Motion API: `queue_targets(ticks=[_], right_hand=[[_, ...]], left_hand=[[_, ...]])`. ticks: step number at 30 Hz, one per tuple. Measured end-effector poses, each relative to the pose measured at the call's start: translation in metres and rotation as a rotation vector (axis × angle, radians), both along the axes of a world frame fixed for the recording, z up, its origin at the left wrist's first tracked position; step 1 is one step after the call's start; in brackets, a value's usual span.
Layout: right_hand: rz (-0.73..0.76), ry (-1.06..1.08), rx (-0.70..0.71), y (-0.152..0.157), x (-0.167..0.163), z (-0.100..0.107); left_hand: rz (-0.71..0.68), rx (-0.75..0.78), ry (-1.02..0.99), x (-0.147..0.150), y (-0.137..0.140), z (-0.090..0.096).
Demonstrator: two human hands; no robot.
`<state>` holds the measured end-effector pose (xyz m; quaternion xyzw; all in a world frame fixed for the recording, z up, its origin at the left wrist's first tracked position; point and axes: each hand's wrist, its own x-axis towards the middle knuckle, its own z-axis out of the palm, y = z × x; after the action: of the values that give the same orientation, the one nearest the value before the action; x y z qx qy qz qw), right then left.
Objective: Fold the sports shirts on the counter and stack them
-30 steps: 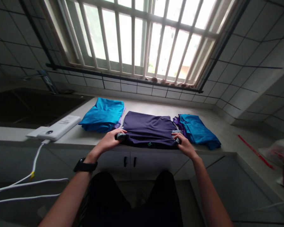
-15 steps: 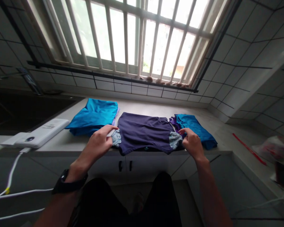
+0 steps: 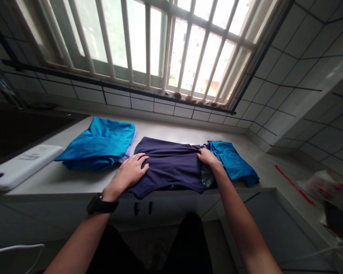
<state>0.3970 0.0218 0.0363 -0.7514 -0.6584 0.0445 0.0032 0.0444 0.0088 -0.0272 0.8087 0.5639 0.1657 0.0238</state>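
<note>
Purple garment (image 3: 170, 163) on the counter (image 3: 165, 130)!

We face a barred window (image 3: 148, 45); bare counter behind, near hem at the front edge, left blue cloth (image 3: 101, 140) and right blue cloth (image 3: 233, 160) flanking. Our left hand (image 3: 133, 169) lies spread on top; our right hand (image 3: 208, 156) touches the right side, grip unclear.

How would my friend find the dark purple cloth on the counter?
Start at the barred window, then look down at the white counter. Between the left blue cloth and the right blue cloth lies the dark purple cloth. Unlike those bright neighbours, it is dark, with a pale patterned patch at its right end.
</note>
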Motion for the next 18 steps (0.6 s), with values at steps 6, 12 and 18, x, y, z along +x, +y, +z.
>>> queue_targets(ticks=[6, 12, 18], right_hand=[[-0.209, 0.21, 0.162, 0.034, 0.004, 0.002], [-0.194, 0.278, 0.296, 0.043, 0.015, 0.005], [-0.107, -0.01, 0.237, 0.013, -0.011, 0.023]], left_hand=[[0.017, -0.005, -0.032, 0.003, -0.003, 0.006], [0.03, -0.04, -0.022, 0.004, -0.004, 0.008], [0.048, -0.051, -0.027, 0.006, -0.007, 0.012]])
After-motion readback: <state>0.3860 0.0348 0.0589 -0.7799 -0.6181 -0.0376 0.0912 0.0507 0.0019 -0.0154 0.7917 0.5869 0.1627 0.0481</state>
